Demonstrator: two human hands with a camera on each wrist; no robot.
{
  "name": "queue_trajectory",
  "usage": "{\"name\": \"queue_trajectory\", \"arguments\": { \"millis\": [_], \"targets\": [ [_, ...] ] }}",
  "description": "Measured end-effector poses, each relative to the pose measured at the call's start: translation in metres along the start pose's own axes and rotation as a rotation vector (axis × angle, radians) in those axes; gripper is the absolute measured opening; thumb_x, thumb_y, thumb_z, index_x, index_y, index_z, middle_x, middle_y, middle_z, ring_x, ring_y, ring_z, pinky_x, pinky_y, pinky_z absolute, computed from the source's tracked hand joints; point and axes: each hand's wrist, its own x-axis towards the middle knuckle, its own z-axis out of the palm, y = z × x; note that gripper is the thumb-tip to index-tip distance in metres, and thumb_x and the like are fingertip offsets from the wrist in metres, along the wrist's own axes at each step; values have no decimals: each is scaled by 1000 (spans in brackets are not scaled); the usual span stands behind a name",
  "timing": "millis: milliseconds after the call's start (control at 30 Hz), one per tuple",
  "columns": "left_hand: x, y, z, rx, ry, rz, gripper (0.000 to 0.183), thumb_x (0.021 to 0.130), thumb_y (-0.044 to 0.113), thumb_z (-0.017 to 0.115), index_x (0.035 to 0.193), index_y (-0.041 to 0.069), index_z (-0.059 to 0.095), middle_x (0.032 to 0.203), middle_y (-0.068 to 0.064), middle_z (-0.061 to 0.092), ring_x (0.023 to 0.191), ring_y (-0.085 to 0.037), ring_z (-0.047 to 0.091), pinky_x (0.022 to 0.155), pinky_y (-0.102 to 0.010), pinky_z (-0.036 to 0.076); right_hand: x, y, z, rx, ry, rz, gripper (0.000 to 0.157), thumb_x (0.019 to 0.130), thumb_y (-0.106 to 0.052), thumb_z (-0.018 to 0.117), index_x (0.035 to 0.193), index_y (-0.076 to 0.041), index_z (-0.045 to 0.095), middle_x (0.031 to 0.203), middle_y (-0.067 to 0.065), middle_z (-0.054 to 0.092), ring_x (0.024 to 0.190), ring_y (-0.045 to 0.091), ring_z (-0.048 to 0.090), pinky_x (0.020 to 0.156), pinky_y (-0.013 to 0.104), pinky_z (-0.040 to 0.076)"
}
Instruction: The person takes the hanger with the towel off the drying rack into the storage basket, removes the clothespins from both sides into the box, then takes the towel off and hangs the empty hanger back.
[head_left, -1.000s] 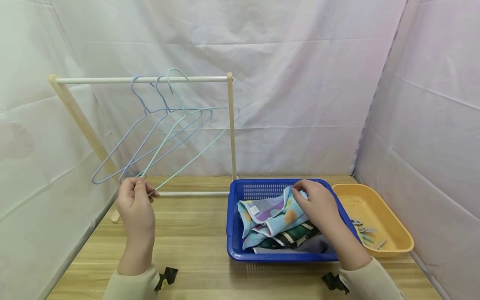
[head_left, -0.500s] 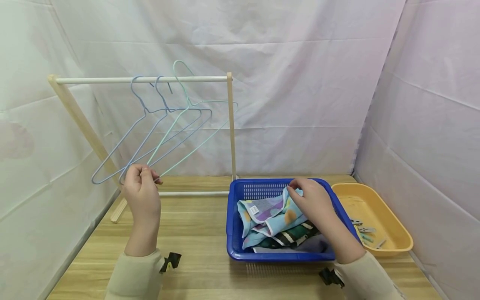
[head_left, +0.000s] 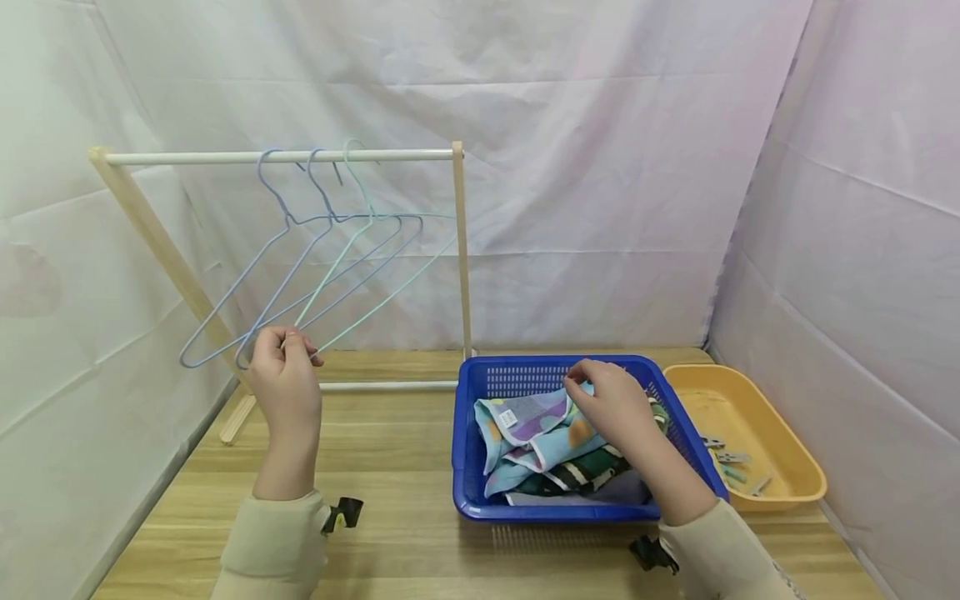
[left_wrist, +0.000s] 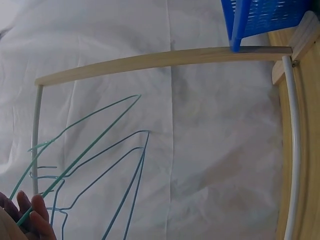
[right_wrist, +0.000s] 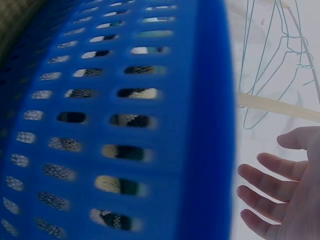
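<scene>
My left hand pinches the lower corner of a mint green wire hanger. The hanger's hook loops over the white rod of a small wooden rack, to the right of two blue hangers on the same rod. In the left wrist view, the fingers curl around the green wire. My right hand hovers over a blue basket of folded cloths, near a light blue patterned towel. The right wrist view shows its fingers spread and loosely bent, with nothing between them.
A yellow tray holding several clothespins stands right of the basket. The rack's right post rises behind the basket's left corner. White curtains enclose the wooden table at the back and sides.
My left hand has shifted up and slightly right. The green hanger's hook rose above the rod, then came down over it. My right hand has drifted left above the basket.
</scene>
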Motion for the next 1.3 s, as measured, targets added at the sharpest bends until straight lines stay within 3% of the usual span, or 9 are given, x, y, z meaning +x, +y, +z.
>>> {"name": "queue_trajectory", "arguments": {
  "millis": [267,700,1167,1300],
  "targets": [
    [0,-4,1,39,8,13,24,101,12,43,84,-1,54,72,-2,55,58,-10,56,50,-17,42,-5,6,3,-3,4,-10,24,97,-30,60,105,-10,69,99,3,69,95,30,62,80,47,51],
    [-8,-15,-4,167,-61,13,30,104,23,40,92,1,57,81,-7,63,66,-10,59,46,-19,39,-11,7,-2,-18,15,-19,20,96,-30,60,100,-11,68,95,2,68,92,26,61,77,47,51],
    [-13,-16,-10,173,-80,5,30,104,22,40,96,0,58,87,-9,65,72,-14,63,48,-18,40,-16,10,-5,-23,42,-15,19,95,-29,62,100,-11,69,97,3,68,94,27,62,78,47,51],
    [-14,-16,-11,192,-69,17,30,104,24,40,98,1,59,89,-5,65,74,-8,62,48,-19,39,-18,11,-6,-27,55,-8,19,95,-29,63,99,-11,69,96,3,69,94,27,61,79,47,50]
  ]
}}
